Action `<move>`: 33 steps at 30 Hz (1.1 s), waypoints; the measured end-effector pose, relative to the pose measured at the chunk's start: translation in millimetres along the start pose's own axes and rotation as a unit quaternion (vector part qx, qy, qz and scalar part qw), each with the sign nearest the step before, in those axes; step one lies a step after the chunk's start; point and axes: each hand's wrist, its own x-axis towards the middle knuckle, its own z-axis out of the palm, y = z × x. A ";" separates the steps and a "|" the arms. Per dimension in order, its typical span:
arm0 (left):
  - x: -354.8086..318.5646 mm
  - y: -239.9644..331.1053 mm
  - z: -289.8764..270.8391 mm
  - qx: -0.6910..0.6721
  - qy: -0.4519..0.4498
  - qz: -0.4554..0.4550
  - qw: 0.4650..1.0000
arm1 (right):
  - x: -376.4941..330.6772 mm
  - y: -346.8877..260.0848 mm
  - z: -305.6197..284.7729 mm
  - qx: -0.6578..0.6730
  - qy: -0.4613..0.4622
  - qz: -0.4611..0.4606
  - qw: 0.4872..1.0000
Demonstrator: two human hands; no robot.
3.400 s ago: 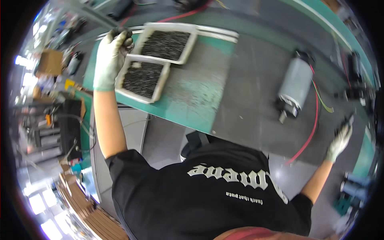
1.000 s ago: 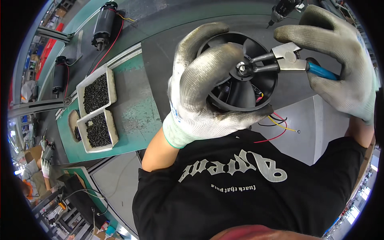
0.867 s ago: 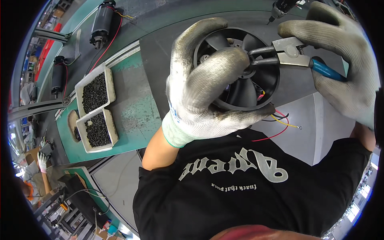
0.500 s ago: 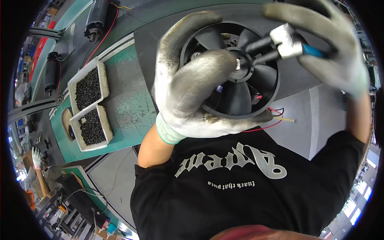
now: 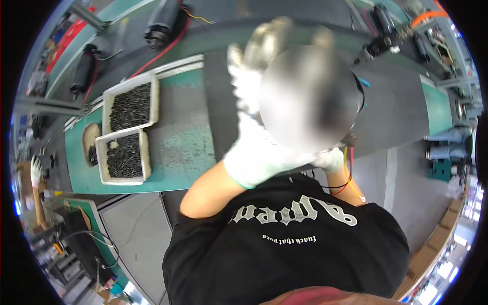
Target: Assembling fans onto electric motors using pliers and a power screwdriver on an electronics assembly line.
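Note:
Held up before me is the fan, turned so that a smooth, round, silvery face shows; its blades are out of sight and motion blurs it. My left hand, in a whitish work glove, grips it from the left, with smeared fingers spread along its edge. Below the fan, my gloved right hand shows mostly at its cuff; the fan hides its fingers. Red, yellow and black wires dangle over my right forearm. A blue tool handle shows on the dark table beyond the fan.
Two white bins of small black parts stand on the green mat at left, beside a small round dish. Dark cylindrical motors with wires lie along the far side. At far left a co-worker's gloved hand shows.
The fan has been turned over, from its blades to its silvery face. The blue-handled pliers have left my right hand, which has moved down and inward beneath the fan.

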 end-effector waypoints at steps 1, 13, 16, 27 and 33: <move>6.3 13.2 -3.0 0.035 -0.016 -0.010 0.999 | 17.6 -7.0 11.0 0.076 0.044 -0.062 0.994; -172.1 -32.6 -80.3 0.188 -0.201 -0.203 0.940 | 334.5 -42.4 -130.6 -0.470 0.140 0.198 0.849; -170.5 -44.5 -83.6 0.125 -0.173 -0.210 0.954 | 401.6 -24.3 -187.6 -0.670 0.153 0.084 0.722; -173.0 -48.4 -82.8 0.117 -0.124 -0.241 0.955 | 335.9 46.5 174.3 -0.211 -0.156 0.066 0.963; -171.0 -48.2 -80.9 0.117 -0.122 -0.263 0.950 | 333.4 62.8 197.0 -0.359 -0.089 -0.052 0.928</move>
